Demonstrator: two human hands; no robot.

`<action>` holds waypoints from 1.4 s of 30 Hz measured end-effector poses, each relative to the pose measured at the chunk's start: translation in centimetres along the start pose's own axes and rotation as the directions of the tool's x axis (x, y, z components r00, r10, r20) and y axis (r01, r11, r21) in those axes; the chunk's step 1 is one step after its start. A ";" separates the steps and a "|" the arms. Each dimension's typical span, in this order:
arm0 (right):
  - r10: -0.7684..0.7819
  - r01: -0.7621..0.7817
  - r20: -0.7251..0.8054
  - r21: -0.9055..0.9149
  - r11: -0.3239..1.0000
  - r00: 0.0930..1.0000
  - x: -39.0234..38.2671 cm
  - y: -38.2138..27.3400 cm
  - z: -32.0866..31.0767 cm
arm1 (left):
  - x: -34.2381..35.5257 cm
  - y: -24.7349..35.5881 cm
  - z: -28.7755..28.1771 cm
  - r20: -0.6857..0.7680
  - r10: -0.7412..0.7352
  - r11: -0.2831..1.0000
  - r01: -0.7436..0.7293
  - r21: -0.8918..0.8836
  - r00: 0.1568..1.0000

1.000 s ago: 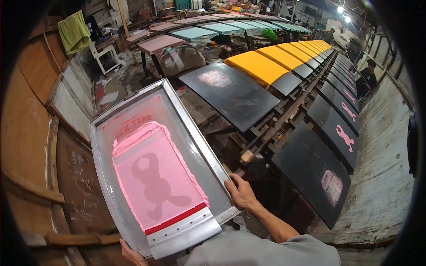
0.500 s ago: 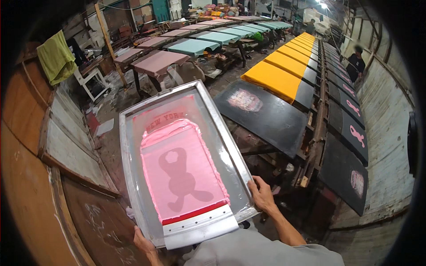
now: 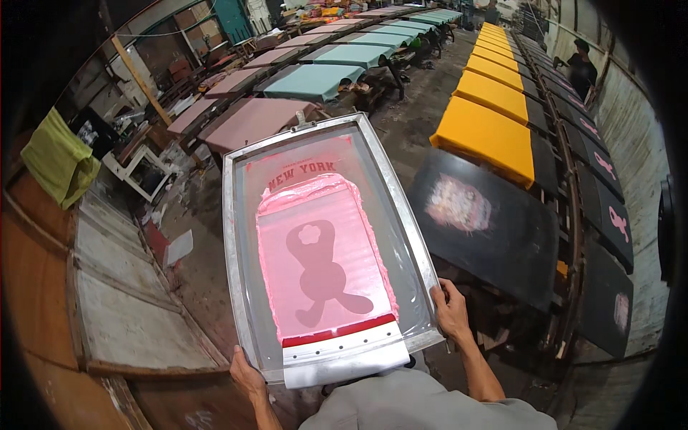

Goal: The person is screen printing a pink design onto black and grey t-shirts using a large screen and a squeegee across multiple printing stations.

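Centre: metal-framed screen, its lower sides held by the left hand and right hand, both partly closed; legible, arched red lettering above pink ink.

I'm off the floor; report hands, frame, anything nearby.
Left hand, right hand gripping frame. Squeegee across near end. Black board just right.

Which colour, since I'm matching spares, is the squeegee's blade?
The blade is red, seen best in the head view.

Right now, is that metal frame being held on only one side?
No, the person's left fingers and right fingers hold opposite sides of the metal frame.
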State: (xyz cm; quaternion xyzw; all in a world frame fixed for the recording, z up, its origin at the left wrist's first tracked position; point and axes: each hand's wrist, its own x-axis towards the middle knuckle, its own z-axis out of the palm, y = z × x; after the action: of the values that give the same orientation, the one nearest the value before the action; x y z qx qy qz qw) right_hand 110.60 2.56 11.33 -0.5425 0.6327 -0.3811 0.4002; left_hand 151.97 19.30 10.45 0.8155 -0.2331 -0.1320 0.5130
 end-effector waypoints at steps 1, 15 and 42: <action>0.011 -0.011 0.005 0.007 1.000 1.000 1.6 -0.2 0.7 | 1.6 0.9 1.1 0.007 0.002 1.000 -0.002 0.006 1.000; 0.140 -0.170 -0.321 -0.068 0.983 0.937 18.0 -1.7 5.0 | 22.1 9.7 23.8 0.264 0.098 0.984 -0.054 -0.168 0.960; 0.394 -0.423 -0.861 0.242 0.873 0.322 45.7 -4.6 8.4 | 44.1 29.4 79.4 0.845 0.354 0.919 -0.320 -0.233 0.401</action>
State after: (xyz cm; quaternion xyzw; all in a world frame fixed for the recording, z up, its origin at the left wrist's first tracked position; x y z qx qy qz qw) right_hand 115.90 -43.70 8.01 -0.0874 0.8660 -0.4856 0.0815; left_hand 146.48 -75.69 3.04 0.5597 -0.6180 -0.4263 0.3509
